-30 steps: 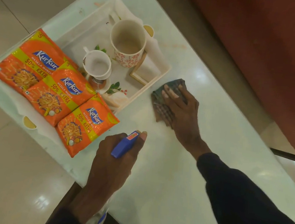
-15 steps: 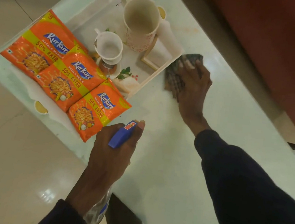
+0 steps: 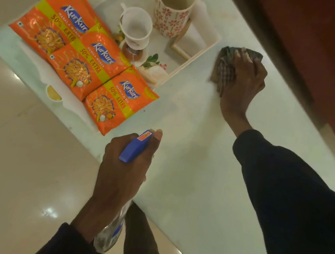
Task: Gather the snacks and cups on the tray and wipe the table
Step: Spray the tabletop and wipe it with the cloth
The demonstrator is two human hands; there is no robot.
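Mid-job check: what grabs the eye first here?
Three orange snack packets overlap on the tray's left side, beside a floral mug and a white cup. The right hand presses a checked cloth on the table beside the tray; the left hand grips a blue-topped spray bottle.

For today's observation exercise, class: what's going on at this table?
A person is cleaning the table. The right hand presses a checked cloth onto it beside the tray, while the left hand grips a spray bottle. Three orange snack packets, a flowered mug and a small white cup already sit on the tray.
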